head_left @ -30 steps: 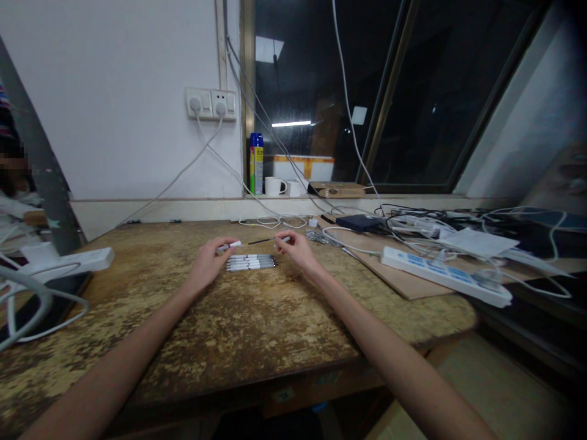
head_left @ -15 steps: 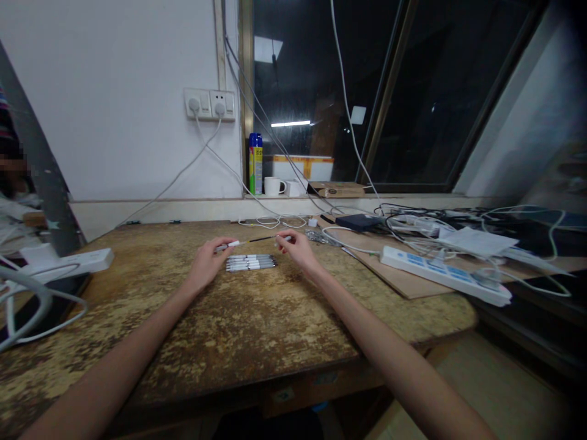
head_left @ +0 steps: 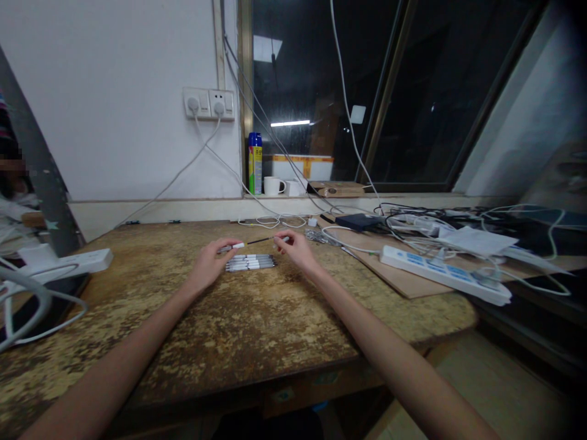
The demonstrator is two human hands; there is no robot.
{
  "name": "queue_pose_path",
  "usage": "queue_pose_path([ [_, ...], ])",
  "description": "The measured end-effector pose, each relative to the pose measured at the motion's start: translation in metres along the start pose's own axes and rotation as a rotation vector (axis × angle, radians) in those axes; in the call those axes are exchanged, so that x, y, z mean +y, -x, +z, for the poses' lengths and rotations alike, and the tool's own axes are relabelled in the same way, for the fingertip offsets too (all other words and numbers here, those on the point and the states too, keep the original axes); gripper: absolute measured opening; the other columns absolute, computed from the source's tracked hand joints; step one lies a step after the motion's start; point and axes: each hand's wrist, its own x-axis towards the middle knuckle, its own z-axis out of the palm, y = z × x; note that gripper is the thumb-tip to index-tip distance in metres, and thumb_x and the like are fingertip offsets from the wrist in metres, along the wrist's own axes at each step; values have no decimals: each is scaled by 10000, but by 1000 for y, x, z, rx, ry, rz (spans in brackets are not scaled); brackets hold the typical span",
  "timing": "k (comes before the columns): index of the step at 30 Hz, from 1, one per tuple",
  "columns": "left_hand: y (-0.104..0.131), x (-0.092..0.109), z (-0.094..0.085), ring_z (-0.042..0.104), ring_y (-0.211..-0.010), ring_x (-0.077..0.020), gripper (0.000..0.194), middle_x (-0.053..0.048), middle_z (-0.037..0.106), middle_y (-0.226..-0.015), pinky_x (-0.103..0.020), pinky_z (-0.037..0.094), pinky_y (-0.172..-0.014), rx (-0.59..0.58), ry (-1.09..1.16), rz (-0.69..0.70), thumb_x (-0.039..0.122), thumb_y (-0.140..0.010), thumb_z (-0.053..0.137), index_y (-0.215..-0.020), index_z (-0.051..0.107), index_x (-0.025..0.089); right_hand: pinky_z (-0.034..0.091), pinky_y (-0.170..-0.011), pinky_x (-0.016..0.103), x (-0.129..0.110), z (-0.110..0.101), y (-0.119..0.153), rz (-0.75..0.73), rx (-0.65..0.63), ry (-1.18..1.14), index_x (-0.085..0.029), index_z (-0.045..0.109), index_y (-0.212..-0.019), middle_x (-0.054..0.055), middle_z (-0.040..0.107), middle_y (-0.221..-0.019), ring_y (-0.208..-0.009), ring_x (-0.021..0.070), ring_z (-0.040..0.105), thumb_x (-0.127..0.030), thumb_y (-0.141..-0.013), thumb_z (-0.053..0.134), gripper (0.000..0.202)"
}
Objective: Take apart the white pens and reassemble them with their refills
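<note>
A white-and-grey pen barrel (head_left: 236,245) is pinched in my left hand (head_left: 208,264), its white end pointing right. My right hand (head_left: 294,249) is closed on the other pen part, from which a thin dark refill (head_left: 260,241) sticks out to the left. A small gap separates the refill's tip from the barrel. Just below and between both hands, several grey-and-white pens (head_left: 250,263) lie side by side on the worn wooden table (head_left: 247,324). My fingers partly cover both held parts.
On the right, a white power strip (head_left: 444,275) and tangled cables rest on a brown board (head_left: 389,269). Small clear parts (head_left: 321,236) lie beyond my right hand. At left is another power strip (head_left: 98,261). A spray can (head_left: 255,165) and mug (head_left: 274,186) stand on the sill.
My left hand has shifted slightly right with the barrel, bringing it nearer the refill's tip. My right hand has stayed almost in place, and the pens on the table are unmoved.
</note>
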Motion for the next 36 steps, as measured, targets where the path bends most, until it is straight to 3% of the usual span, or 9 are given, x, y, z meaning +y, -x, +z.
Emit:
queue_pose_path([
  [10,3,14,3,675,-1037,-248,297,-36,756,-1143,-359,487,-928,-62,-45,35,430,-948,597,-1163,739,284,447,-595,255,-5,10,7,3,-146,-46,-166,696,-854,15,650,-704,-622,140,573,-452,-815,673,290],
  [21,4,18,5,665,-1068,-256,310,-43,752,-1145,-373,468,-975,-63,-2,26,453,-952,586,-1151,743,274,452,-635,268,-11,7,8,41,-194,-77,-165,680,-778,38,663,-759,-638,141,565,-521,-842,616,367],
  [24,3,18,5,665,-1066,-254,327,-41,752,-1147,-363,467,-970,-42,-4,18,479,-949,588,-1139,746,264,483,-670,279,-12,4,7,90,-164,-126,-161,686,-794,62,692,-816,-668,149,596,-525,-875,539,401],
  [30,3,15,3,673,-1056,-265,348,-44,756,-1147,-368,479,-945,-9,-16,1,497,-944,583,-1133,746,256,522,-792,299,-15,-1,6,60,-17,-223,-174,708,-875,48,694,-858,-781,168,644,-376,-785,645,230],
  [36,3,11,5,670,-1092,-266,310,-47,751,-1173,-385,480,-989,-3,5,-7,467,-938,586,-1122,748,277,543,-833,328,-17,1,6,58,9,-248,-188,699,-897,43,691,-857,-793,175,655,-363,-787,647,214],
])
